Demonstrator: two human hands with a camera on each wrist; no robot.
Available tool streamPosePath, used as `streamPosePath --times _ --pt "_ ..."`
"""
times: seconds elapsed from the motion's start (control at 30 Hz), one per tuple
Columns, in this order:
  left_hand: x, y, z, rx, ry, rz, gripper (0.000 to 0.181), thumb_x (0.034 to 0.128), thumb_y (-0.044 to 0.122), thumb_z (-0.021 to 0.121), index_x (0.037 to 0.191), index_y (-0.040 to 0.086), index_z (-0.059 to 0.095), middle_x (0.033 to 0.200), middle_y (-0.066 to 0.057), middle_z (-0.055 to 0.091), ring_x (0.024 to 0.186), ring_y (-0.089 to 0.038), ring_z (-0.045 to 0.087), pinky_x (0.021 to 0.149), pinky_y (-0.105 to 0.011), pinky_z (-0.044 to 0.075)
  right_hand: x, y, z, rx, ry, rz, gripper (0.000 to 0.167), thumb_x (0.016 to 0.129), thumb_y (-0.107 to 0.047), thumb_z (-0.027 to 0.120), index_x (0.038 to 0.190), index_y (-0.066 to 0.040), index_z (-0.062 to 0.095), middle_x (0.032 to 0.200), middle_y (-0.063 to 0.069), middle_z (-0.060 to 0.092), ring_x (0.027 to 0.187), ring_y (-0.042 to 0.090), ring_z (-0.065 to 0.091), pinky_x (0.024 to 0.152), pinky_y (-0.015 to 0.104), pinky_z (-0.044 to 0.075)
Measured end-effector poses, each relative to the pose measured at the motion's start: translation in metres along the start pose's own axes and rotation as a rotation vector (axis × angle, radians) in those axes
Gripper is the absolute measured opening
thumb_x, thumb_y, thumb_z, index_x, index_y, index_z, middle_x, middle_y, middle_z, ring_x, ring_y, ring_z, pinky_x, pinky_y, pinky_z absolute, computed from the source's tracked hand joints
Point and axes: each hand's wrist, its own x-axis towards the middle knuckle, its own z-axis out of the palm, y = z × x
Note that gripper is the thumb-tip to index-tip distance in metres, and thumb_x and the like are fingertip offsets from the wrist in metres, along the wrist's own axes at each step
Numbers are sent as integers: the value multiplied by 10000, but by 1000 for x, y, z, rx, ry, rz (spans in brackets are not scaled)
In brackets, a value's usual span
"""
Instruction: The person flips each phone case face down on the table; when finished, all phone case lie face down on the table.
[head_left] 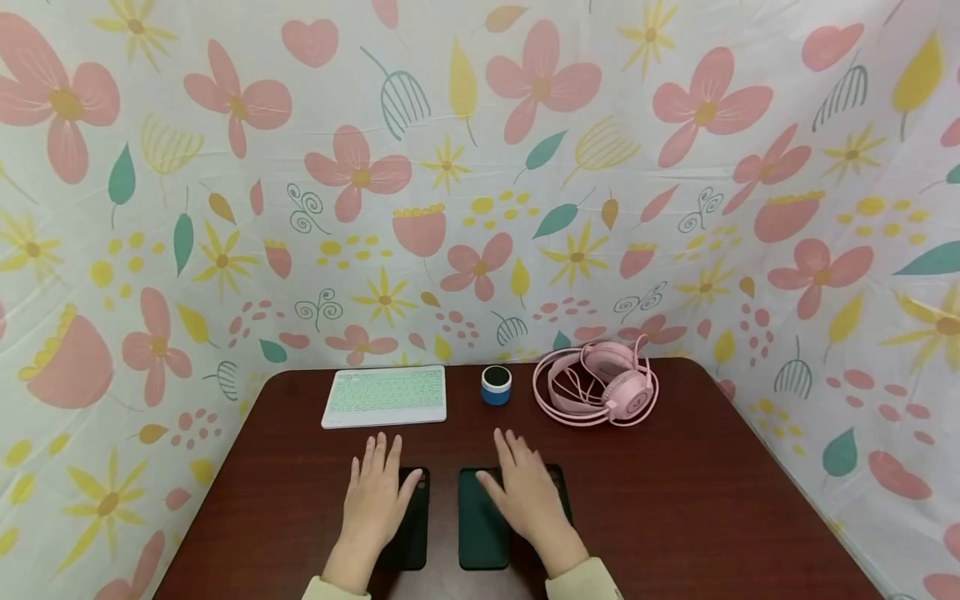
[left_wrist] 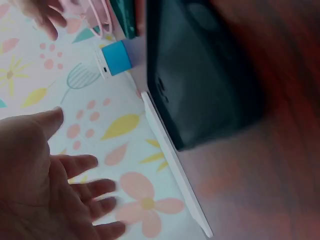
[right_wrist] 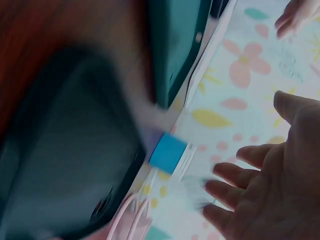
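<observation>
My left hand [head_left: 372,498] hovers over a black phone case [head_left: 412,527], its fingers spread and holding nothing. That case [left_wrist: 200,80] lies apart from the palm in the left wrist view. Over on the right, my right hand [head_left: 527,498] is above a second black phone case [head_left: 558,482], which it partly hides. Its fingers are extended, and a gap separates it from the case [right_wrist: 70,145] in the right wrist view. Between the two black cases lies a dark green phone case [head_left: 482,531]; the right thumb covers its top edge in the head view.
Along the back of the brown table [head_left: 675,500] are a white keyboard [head_left: 386,397] with pale green keys, a small blue-and-white cylinder [head_left: 496,386] with a dark top, and pink headphones [head_left: 600,385] with a coiled cable. A flower-patterned cloth [head_left: 480,167] surrounds the table's back and sides.
</observation>
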Motion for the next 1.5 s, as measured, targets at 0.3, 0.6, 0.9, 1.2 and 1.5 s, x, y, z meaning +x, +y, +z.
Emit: streamPosePath --times 0.3,0.6,0.9,1.2,1.5 --pt "-10 -17 -3 46 -120 -156 681 935 422 609 1413 -35 445 995 -207 478 796 -292 440 498 -339 385 1 -42 14 -12 -208 -11 705 926 -542 553 1466 -106 426 1233 154 566 1079 308 567 750 448 505" --pt "-21 -25 -2 46 -338 -240 680 928 453 601 1317 -99 518 1124 -283 527 1044 -438 496 730 -520 479 5 -67 28 -16 -397 -11 688 925 -570 525 1428 -102 484 1281 142 584 1053 271 614 759 419 516" --pt "-29 -21 4 22 -375 -211 681 913 459 616 1318 -82 531 1175 -301 524 1071 -444 491 748 -536 478 8 -83 38 -67 -454 -25 598 931 -537 542 1331 -95 588 1255 100 601 1123 230 580 835 399 497" --pt "-28 -24 10 6 -344 -201 669 914 456 616 1317 -73 540 1127 -282 546 1052 -443 504 746 -537 479 7 -88 42 -91 -436 -31 554 922 -487 594 1315 -97 605 1204 83 633 1064 211 610 794 387 513" --pt "-28 -24 11 -45 -330 -207 647 925 418 619 1314 -90 529 1136 -272 559 1060 -438 502 807 -551 453 6 -96 50 -35 -323 50 384 880 -335 705 1180 -95 697 904 51 707 641 173 639 532 361 513"
